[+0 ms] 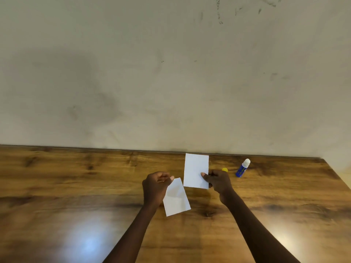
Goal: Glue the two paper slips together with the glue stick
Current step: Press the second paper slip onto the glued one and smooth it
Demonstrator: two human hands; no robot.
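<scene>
Fingers of the left hand pinch the top of one white rectangular paper slip, while the right hand pinches the other white paper slip by its right edge. The blue glue stick with its white tip bared lies far right on the brown wooden table, a small yellow cap, probably its own, beside the right hand. Both slips are lifted apart, so the joining step seems at hand: next, lay one over the other, edges aligned, and press.

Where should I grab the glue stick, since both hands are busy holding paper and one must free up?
Grip the blue barrel of the glue stick around its middle, coming from above with the right hand, which is nearer. It lies tilted on the table with its white tip pointing away, uncapped it seems, so keep fingers off that end.
</scene>
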